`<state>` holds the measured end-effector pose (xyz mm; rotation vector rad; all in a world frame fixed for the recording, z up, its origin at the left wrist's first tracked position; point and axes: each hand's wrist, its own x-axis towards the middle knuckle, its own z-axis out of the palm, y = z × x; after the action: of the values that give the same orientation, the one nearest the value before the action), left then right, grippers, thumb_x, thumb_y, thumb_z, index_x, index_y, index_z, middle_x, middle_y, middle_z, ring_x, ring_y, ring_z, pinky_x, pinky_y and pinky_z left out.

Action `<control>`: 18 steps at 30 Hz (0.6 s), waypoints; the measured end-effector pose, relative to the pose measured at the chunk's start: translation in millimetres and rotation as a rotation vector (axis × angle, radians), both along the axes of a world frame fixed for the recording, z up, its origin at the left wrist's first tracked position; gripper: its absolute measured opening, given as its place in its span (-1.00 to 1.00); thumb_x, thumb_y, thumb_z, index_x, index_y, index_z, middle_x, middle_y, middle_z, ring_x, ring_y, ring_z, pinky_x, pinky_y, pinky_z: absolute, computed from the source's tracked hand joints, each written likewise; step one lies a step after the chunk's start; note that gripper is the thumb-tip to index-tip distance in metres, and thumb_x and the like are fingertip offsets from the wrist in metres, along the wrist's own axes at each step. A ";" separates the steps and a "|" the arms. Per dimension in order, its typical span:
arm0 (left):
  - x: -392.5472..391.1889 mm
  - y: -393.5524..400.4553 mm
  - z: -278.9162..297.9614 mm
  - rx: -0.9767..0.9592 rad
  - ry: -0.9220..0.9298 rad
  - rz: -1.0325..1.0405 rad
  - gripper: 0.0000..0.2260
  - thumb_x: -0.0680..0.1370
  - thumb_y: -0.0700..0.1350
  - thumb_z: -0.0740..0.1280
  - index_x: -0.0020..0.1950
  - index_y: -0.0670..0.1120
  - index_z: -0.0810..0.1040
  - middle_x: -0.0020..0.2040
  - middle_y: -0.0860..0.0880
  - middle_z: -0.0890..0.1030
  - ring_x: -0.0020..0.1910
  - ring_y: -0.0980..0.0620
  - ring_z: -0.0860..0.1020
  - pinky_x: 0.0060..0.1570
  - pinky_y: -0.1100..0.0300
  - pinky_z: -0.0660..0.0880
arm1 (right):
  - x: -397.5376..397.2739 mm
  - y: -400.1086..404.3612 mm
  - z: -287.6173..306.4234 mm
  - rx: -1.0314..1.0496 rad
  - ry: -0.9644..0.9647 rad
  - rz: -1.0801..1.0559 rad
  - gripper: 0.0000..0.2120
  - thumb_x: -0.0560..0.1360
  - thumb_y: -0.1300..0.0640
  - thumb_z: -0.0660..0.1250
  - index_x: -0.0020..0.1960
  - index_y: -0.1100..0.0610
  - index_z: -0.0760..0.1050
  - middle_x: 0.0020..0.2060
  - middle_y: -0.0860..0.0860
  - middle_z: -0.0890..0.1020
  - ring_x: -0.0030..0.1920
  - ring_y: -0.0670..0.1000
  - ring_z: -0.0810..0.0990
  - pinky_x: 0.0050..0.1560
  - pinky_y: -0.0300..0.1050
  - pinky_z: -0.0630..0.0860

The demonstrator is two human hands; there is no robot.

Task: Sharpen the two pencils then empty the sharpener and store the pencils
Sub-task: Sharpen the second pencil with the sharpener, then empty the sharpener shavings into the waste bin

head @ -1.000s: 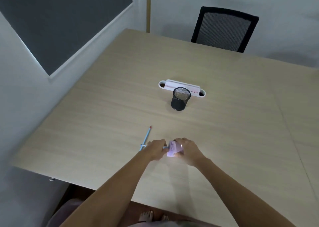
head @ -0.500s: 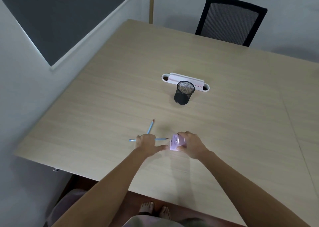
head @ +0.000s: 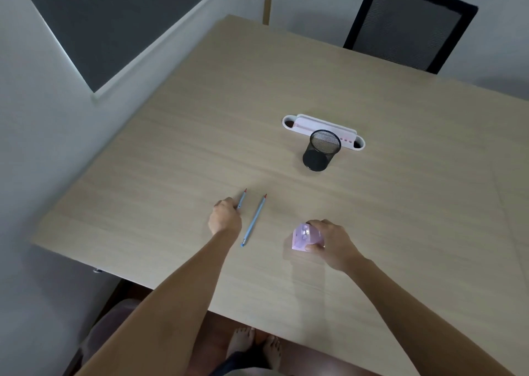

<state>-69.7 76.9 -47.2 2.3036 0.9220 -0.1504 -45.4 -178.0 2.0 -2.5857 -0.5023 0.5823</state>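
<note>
Two blue pencils with red tips lie side by side on the wooden table point(head: 400, 204), pointing away from me. My left hand point(head: 224, 218) rests over the left pencil point(head: 242, 199), fingers curled on its shaft; only its front part shows. The right pencil point(head: 255, 220) lies free just right of that hand. My right hand point(head: 333, 242) grips a pink sharpener point(head: 301, 237) that stands on the table, well right of the pencils. A black mesh pencil cup point(head: 320, 152) stands upright farther back.
A white oblong holder point(head: 289, 121) lies right behind the mesh cup. A black office chair point(head: 406, 23) stands at the table's far side. A wall with a dark board runs along the left. The table's near edge lies below my forearms.
My hands have come apart. The pencil that was at the sharpener now lies on the table, and my left hand has shifted left onto the other pencil. The sharpener moved slightly right.
</note>
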 end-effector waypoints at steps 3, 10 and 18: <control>5.8 -1.9 -1.6 -0.006 -0.023 0.010 -0.84 0.55 -0.14 0.33 0.11 -0.13 0.56 0.12 -0.15 0.56 0.11 -0.17 0.54 -0.01 0.01 0.51 | -0.1 -0.5 -1.2 -0.003 -0.008 0.004 -0.54 0.34 0.09 0.38 0.24 0.08 0.50 -0.03 0.11 0.59 -0.11 0.09 0.51 -0.07 -0.10 0.45; -22.8 -62.0 -18.9 -0.264 -0.208 -0.604 -0.45 0.35 -0.21 0.49 0.32 -0.10 0.44 0.24 -0.11 0.44 0.15 -0.05 0.52 0.11 0.07 0.51 | 0.5 -0.7 0.0 -0.012 0.004 0.019 -0.54 0.34 0.06 0.42 0.23 0.09 0.50 -0.02 0.13 0.60 -0.06 0.15 0.55 -0.08 -0.10 0.42; -12.9 -103.5 -21.6 -0.296 -0.223 -0.560 -0.59 0.29 -0.16 0.54 0.10 -0.16 0.53 0.04 -0.12 0.56 -0.04 -0.13 0.55 -0.09 0.08 0.49 | 1.7 1.8 2.6 -0.056 0.011 0.025 -0.52 0.35 0.07 0.47 0.23 0.12 0.48 0.00 0.14 0.59 -0.07 0.12 0.52 -0.09 -0.13 0.36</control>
<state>-82.6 -26.5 -68.8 2.1826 0.1158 -0.2406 -43.7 -176.2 4.6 -2.6309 -0.5225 0.6277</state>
